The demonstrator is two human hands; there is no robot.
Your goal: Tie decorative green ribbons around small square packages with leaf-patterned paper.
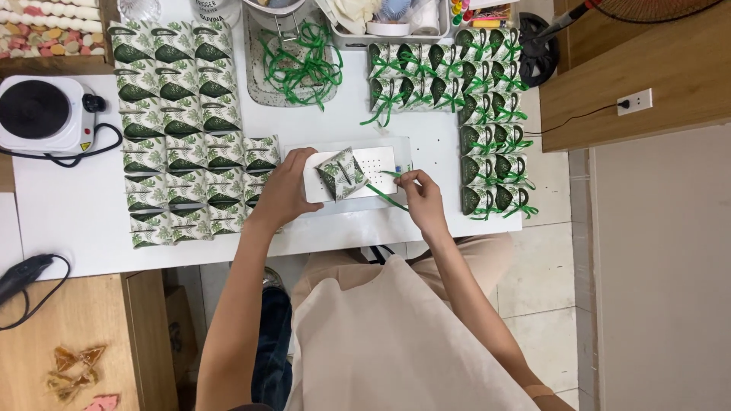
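Nearest the camera, a cream apron covers the person's lap, and both forearms reach forward over the edge of the white desk. The left hand lies curled around the left side of a small leaf-printed favour box, fingers bent against it and steadying it. The box sits tilted on a white scale-like device at the middle of the desk, close to the front edge. The right hand is just right of the box, with thumb and forefinger pinched on a thin green ribbon that runs from the box's lower side out to the fingertips.

To the left of the hands, flat-topped leaf-printed boxes without ribbon stand packed in rows, stretching toward the far edge. To the right, ribbon-tied boxes stand in columns, with more in rows further back. Beyond the device lies a tray with a loose heap of cut green ribbons, and behind it a white basket of oddments. At the far left sits a small white electric hotplate with a black cord. Off the near left edge, a wooden surface carries a black corded tool.
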